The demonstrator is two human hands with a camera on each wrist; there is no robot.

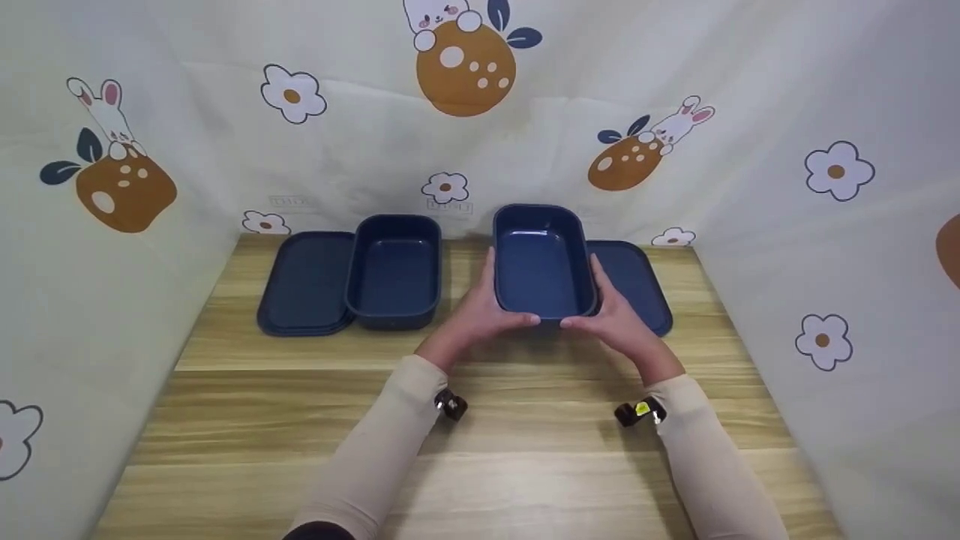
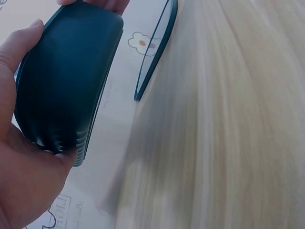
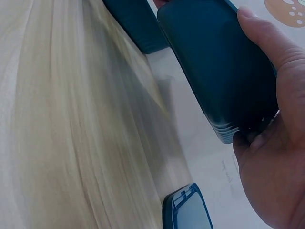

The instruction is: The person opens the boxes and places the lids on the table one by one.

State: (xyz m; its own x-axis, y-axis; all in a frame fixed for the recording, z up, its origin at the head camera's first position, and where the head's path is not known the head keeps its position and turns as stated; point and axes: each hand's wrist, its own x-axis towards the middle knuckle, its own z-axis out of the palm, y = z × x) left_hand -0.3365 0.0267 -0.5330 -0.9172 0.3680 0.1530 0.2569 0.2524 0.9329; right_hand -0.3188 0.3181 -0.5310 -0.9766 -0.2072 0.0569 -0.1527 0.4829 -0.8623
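Note:
A deep navy rectangular food container (image 1: 541, 259), its open top facing up, is held between two hands. On its left side lies the left hand (image 1: 480, 311), the thumb along the near wall. From the right side the right hand (image 1: 616, 319) grips it in the same way, the thumb tips close together at the front. Both wrist views show the container (image 2: 71, 71) raised off the tabletop. Beneath and to the right of it a flat navy lid (image 1: 634, 285) lies on the table, partly hidden by the container and right hand.
A second navy container (image 1: 395, 274), with nothing inside, stands to the left, overlapping another flat navy lid (image 1: 306, 289). The wooden table (image 1: 525, 450) is bordered by a pale printed cloth (image 1: 360, 150) at the back and sides. Dark cameras sit on both wrists.

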